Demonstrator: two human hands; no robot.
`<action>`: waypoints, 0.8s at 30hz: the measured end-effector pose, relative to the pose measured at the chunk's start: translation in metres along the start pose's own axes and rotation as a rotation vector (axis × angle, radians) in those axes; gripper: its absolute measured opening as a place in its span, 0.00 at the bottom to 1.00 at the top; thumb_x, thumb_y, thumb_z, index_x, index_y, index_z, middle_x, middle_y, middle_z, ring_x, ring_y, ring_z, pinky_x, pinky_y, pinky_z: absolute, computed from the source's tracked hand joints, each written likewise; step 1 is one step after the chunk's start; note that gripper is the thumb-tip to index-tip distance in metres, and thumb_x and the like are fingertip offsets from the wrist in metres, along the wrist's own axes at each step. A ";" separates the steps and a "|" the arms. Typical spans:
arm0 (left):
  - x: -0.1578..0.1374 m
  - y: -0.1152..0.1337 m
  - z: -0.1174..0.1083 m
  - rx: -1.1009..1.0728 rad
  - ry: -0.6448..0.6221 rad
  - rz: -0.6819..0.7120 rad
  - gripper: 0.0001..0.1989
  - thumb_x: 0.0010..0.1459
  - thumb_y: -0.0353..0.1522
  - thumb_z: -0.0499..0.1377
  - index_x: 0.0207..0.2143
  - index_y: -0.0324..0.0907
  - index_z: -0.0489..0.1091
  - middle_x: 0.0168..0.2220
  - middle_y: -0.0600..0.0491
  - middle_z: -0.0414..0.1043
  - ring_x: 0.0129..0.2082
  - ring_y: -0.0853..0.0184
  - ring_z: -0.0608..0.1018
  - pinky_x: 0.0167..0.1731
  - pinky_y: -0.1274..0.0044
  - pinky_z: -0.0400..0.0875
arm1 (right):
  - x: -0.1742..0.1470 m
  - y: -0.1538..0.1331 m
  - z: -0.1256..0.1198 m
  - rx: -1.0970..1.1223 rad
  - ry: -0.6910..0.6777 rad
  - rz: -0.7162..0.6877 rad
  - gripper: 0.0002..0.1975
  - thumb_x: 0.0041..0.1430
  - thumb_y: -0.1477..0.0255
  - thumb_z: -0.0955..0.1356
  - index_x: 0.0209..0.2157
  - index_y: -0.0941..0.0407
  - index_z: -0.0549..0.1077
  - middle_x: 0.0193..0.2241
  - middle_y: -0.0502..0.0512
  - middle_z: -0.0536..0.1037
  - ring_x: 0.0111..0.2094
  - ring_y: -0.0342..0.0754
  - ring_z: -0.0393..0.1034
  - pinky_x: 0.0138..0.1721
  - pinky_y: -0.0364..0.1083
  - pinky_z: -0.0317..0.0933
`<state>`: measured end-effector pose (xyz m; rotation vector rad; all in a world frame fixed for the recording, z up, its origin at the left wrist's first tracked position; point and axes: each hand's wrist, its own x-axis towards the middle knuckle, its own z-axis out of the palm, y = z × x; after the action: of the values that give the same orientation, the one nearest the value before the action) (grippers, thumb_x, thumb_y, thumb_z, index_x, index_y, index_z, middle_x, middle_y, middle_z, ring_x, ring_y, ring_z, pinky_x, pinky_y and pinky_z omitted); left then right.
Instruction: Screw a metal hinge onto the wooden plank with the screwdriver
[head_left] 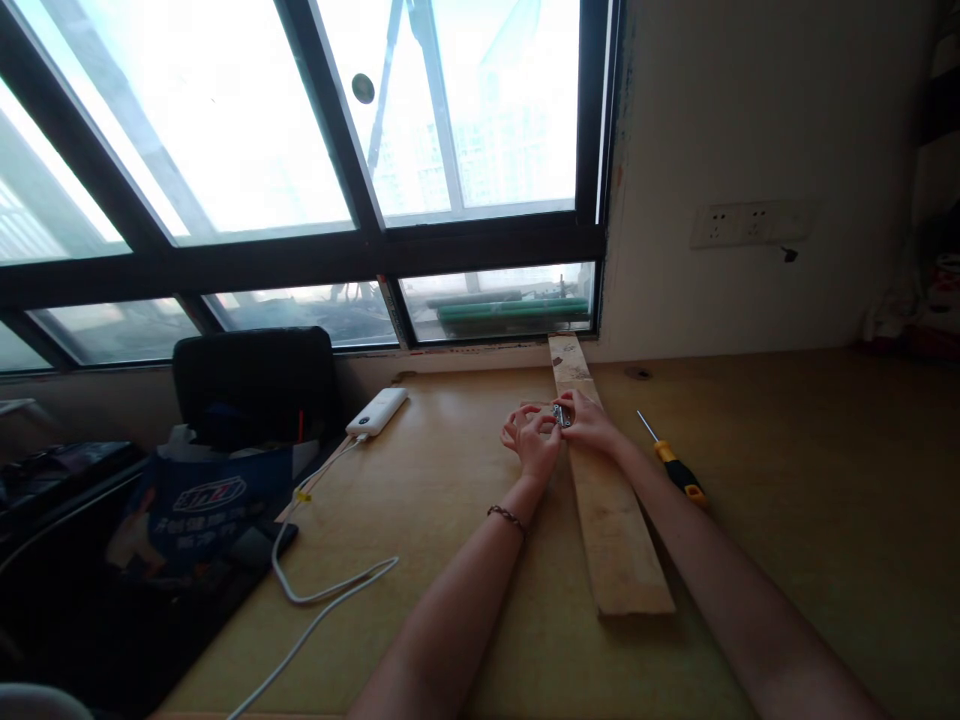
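Note:
A small silver metal fitting [562, 416], too small to tell its exact kind, is pinched between both hands at the left edge of a long wooden board [619, 535]. My left hand [534, 440] has its fingers closed at the fitting's left side. From the right, my right hand [589, 424] grips it with thumb and fingers, above the board. The board lies flat, its far end against the wall below the window. To the right of my right forearm lies a screwdriver [673, 466] with a yellow and black handle, shaft pointing away.
A white power bank [377, 412] lies near the table's [450, 520] left edge, its white cable [300, 597] looping toward me. Beyond that edge stand a black chair [255, 375] and a blue bag [206, 505]. A wall socket [752, 223] is at back right.

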<state>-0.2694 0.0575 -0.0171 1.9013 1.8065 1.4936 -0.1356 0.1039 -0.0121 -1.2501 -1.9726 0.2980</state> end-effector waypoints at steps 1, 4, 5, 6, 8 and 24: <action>0.000 0.000 0.000 -0.006 0.003 -0.013 0.04 0.46 0.34 0.59 0.27 0.49 0.73 0.44 0.55 0.66 0.52 0.59 0.58 0.52 0.62 0.42 | 0.000 0.000 0.000 -0.004 -0.002 -0.002 0.28 0.35 0.67 0.72 0.42 0.56 0.65 0.43 0.57 0.70 0.43 0.52 0.65 0.45 0.49 0.58; 0.001 0.001 0.000 -0.017 0.015 -0.037 0.03 0.47 0.34 0.60 0.27 0.49 0.73 0.43 0.55 0.66 0.51 0.59 0.59 0.51 0.62 0.43 | 0.000 -0.001 -0.001 -0.012 -0.002 -0.012 0.27 0.35 0.66 0.72 0.41 0.56 0.65 0.42 0.57 0.70 0.42 0.52 0.66 0.44 0.49 0.59; 0.001 0.001 0.000 -0.019 0.017 -0.040 0.03 0.47 0.35 0.60 0.27 0.50 0.73 0.43 0.55 0.66 0.51 0.59 0.59 0.51 0.62 0.43 | 0.000 -0.002 -0.001 -0.012 -0.001 -0.013 0.27 0.36 0.66 0.72 0.41 0.56 0.65 0.42 0.57 0.70 0.42 0.52 0.66 0.44 0.49 0.59; 0.001 0.001 -0.001 -0.019 0.018 -0.043 0.04 0.47 0.35 0.60 0.27 0.50 0.74 0.43 0.55 0.67 0.51 0.59 0.59 0.51 0.62 0.43 | 0.000 -0.002 -0.001 -0.010 0.000 -0.010 0.27 0.36 0.66 0.72 0.41 0.56 0.65 0.42 0.57 0.70 0.42 0.52 0.66 0.44 0.49 0.59; 0.000 0.001 -0.001 -0.014 0.016 -0.041 0.04 0.47 0.36 0.60 0.27 0.50 0.74 0.43 0.55 0.67 0.51 0.59 0.59 0.52 0.62 0.42 | -0.001 -0.004 -0.001 -0.005 0.001 -0.003 0.27 0.36 0.66 0.72 0.41 0.56 0.64 0.41 0.57 0.70 0.43 0.52 0.66 0.44 0.49 0.58; 0.000 0.000 -0.001 0.047 -0.017 0.078 0.07 0.52 0.33 0.55 0.30 0.48 0.73 0.42 0.54 0.70 0.52 0.58 0.59 0.52 0.60 0.40 | -0.001 -0.006 -0.001 -0.021 -0.007 0.005 0.28 0.35 0.67 0.72 0.42 0.56 0.65 0.42 0.58 0.70 0.44 0.52 0.66 0.46 0.49 0.57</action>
<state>-0.2702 0.0573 -0.0171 2.0219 1.7949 1.4667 -0.1387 0.1001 -0.0083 -1.2687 -1.9840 0.2852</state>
